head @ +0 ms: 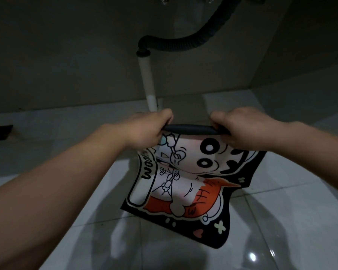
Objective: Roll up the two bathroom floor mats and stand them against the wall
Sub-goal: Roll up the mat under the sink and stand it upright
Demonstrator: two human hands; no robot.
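I grip the mat's (185, 172) rolled top edge, left hand (150, 129) and right hand (240, 129) fingers clamped; lower end probably touches floor (281, 221).

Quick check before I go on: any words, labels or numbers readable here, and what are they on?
"WOOM" or thereabouts, black capitals running sideways along the white banner on the mat, left side; the letters above it run under the left hand, so the word is cut off.
A small "W"-like mark on the orange part of the mat is drawing, not clearly text.
Nothing else readable.
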